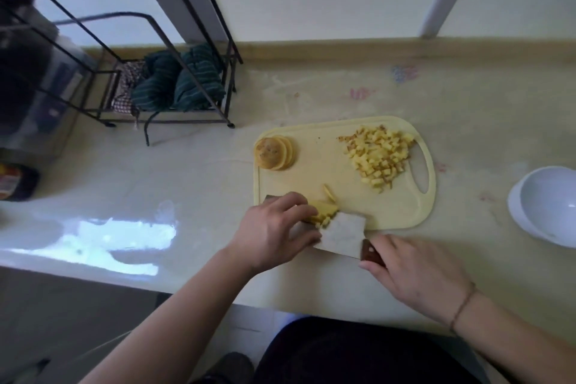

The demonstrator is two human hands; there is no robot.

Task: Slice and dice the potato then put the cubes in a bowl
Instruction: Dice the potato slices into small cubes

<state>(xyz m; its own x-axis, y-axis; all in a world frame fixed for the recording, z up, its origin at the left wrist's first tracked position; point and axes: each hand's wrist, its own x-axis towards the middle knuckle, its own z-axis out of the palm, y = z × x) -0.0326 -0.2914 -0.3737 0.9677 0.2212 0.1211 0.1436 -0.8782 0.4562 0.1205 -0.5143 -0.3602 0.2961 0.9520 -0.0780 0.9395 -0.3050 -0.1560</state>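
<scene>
The left hand is laid over a small stack of pale yellow potato slices at the near edge of the board, its fingers curled down on top so that the stack is pinned in place. The right hand is wrapped round the dark wooden handle of a broad rectangular steel cleaver, whose blade is set against the stack's right end, just beside the left fingertips. A few freshly cut bits lie at the blade's edge.

Raw potato is judged to be firm and stiff, light, and wet with starch, so that stacked slices may be expected to slide on one another. They are best held from above, with fingertips tucked back from the blade.

All this rests on a pale yellow plastic cutting board with a handle slot at its right end. A heap of diced potato cubes is gathered at the far right of the board, and a short pile of round slices, not yet diced, sits at the far left. The cubes are small and loose, and would be more easily scooped or scraped than picked up singly.

A white round bowl, with nothing seen inside it, stands on the cream countertop, well apart to the right of the board. A black wire rack holding dark green striped cloth is seen at the back left.
</scene>
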